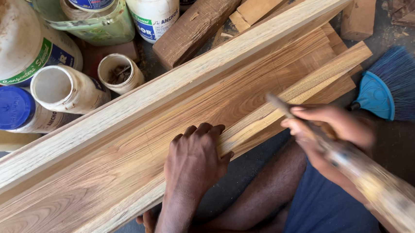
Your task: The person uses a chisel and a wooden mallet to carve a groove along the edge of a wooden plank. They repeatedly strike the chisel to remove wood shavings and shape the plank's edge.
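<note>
A long channel of pale wooden boards (122, 151) runs diagonally from the lower left to the upper right. My left hand (195, 156) lies flat on its near side strip, fingers bent over the edge. My right hand (332, 125) grips a long tool with a thin metal tip (279, 104), blurred by motion; its pale handle (388, 191) stretches toward the lower right. The tip sits over the near strip (307, 82) of the board.
Several white plastic glue jars (67, 90) and a blue-lidded one (10, 108) crowd the upper left. Wood offcuts (196, 25) lie behind the boards. A blue brush (395, 91) rests at the right. My legs sit below.
</note>
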